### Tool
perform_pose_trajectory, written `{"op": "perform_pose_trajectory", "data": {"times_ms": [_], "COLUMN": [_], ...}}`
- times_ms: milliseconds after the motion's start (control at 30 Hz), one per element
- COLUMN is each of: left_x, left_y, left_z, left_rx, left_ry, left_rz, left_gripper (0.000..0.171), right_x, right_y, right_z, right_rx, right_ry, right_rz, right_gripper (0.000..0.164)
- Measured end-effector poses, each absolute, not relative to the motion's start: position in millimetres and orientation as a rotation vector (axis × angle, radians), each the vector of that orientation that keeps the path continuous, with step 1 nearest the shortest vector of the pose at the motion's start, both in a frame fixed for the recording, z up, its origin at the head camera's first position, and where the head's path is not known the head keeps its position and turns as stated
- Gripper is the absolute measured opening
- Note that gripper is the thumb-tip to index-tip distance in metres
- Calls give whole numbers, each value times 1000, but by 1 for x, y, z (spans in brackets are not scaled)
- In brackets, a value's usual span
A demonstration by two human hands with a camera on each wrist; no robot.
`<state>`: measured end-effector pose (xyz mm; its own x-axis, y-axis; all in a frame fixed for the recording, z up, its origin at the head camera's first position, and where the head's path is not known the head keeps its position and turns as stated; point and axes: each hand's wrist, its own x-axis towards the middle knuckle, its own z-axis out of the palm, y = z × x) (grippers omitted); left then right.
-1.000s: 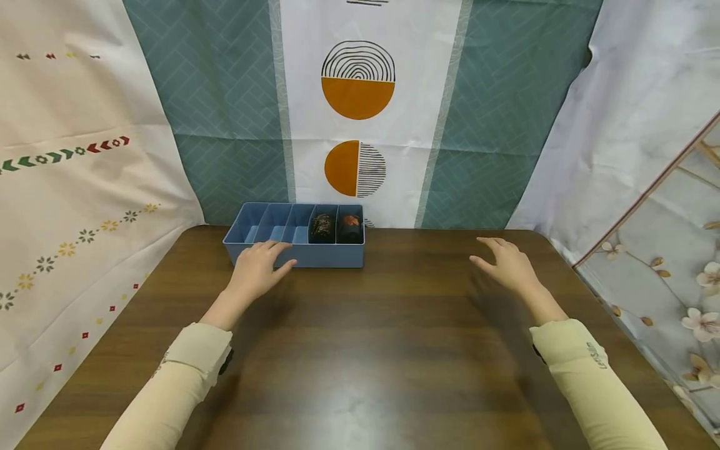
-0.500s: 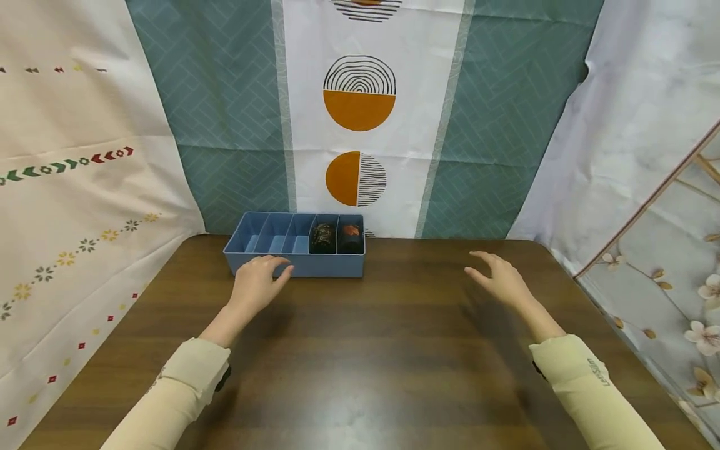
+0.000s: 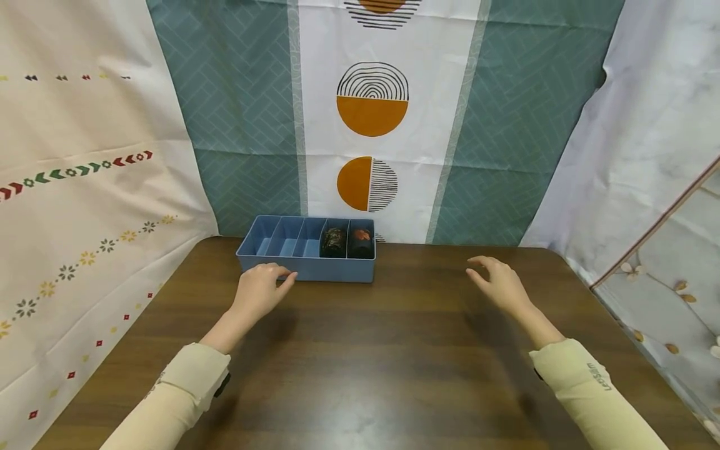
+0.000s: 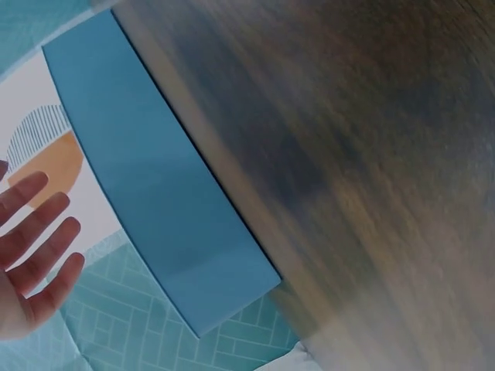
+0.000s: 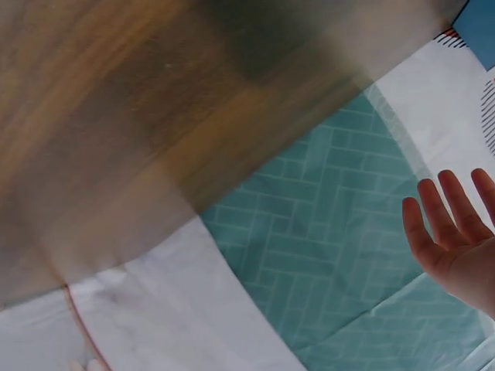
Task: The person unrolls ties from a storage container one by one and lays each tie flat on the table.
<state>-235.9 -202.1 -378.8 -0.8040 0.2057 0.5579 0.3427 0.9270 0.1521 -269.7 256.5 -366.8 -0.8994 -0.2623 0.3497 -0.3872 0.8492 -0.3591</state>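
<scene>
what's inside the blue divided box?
Blue box: two rightmost of five compartments hold a gold-flecked dark item and a dark item with an orange-red motif. Nothing visible in the other three; the front wall hides their near floor. Items' undersides are covered.

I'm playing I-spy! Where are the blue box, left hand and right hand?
Blue box (image 3: pixel 337 270): head view, front wall.
Left hand (image 3: pixel 260 290): head view, back of hand.
Right hand (image 3: pixel 502 288): head view, back of hand.

It's a fabric-walled tabletop booth: glossy brown wood-grain table (image 3: pixel 371 356), boxed in on three sides. Cream cloth with small coloured motifs (image 3: pixel 84 134) at left, teal-and-white cloth with orange half-circles (image 3: pixel 433 134) behind, pale floral-print cloth (image 3: pixel 647 206) at right. Can't see past them; home or studio unclear.
</scene>
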Motion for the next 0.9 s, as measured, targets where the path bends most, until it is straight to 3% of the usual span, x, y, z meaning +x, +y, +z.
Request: {"op": "perform_pose_trajectory", "data": {"times_ms": [900], "left_x": [-232], "left_y": [-220], "left_z": [-362], "left_rx": [-359], "left_ry": [-2526], "left_rz": [-294], "left_gripper": [28], "right_x": [-285], "right_y": [191], "right_z": [-359], "right_rx": [720], "right_ry": [-2732], "right_rz": [622], "right_gripper": [35]}}
